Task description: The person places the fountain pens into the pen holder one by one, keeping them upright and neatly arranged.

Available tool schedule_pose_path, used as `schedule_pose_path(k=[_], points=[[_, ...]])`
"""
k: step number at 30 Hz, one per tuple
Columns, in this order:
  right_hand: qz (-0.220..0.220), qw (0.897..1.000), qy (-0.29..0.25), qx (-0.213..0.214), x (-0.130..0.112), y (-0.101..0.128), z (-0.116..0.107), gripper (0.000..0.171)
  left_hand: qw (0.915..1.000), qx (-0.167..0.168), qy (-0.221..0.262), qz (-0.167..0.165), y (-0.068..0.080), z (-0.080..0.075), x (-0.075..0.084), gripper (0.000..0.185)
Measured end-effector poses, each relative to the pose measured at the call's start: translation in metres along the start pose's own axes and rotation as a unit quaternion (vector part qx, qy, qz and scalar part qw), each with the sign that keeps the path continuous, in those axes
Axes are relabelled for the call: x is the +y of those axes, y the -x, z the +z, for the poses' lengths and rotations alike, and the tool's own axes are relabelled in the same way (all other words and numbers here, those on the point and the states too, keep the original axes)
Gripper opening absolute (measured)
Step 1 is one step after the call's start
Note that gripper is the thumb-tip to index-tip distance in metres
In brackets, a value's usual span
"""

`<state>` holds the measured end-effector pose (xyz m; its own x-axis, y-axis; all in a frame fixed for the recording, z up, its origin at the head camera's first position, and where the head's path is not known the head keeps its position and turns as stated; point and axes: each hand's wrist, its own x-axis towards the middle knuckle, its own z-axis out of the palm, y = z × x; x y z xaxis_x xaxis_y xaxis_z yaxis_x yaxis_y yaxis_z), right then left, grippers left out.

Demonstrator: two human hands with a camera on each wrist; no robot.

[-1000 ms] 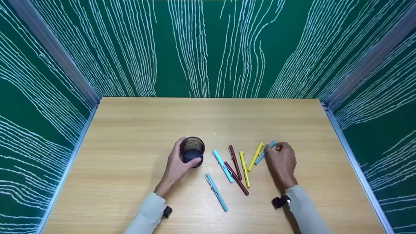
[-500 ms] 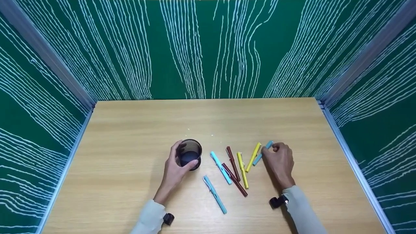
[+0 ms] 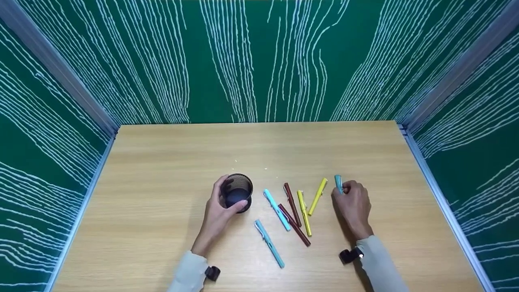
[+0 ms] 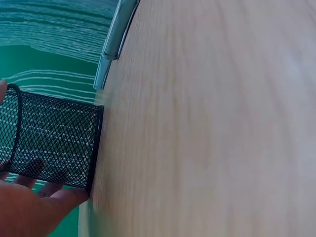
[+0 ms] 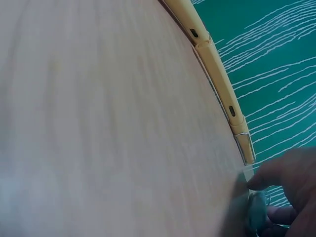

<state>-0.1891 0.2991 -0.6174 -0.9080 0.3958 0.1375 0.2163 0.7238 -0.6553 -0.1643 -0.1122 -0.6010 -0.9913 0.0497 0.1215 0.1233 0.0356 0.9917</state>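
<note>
My left hand (image 3: 219, 213) grips the black mesh pen cup (image 3: 238, 191), apparently empty. My right hand (image 3: 353, 205) pinches a light-blue plastic pen (image 3: 338, 183) just off the wooden table (image 3: 162, 170); six pens (image 3: 302, 211) remain lying there.

Wooden table (image 3: 162, 162) — green walls (image 3: 259, 61) (white wavy lines) around.

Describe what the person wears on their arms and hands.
Both hands are bare: the left hand and the right hand show no gloves or rings. Each arm has a pale grey long sleeve reaching the wrist. A small black device sits at each wrist, at the cuff.
</note>
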Motion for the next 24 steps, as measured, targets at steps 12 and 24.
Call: schedule_pose_path(k=[12,24], points=[[0.006,0.999,-0.03,-0.043,0.002,0.003,-0.022,0.022,0.9999,0.0,0.015,0.001,0.0,0.003,0.001,0.093],[0.001,0.995,-0.092,-0.037,-0.023,0.004,-0.05,0.023,1.0,0.0,0.006,-0.003,0.003,0.002,0.002,0.09]])
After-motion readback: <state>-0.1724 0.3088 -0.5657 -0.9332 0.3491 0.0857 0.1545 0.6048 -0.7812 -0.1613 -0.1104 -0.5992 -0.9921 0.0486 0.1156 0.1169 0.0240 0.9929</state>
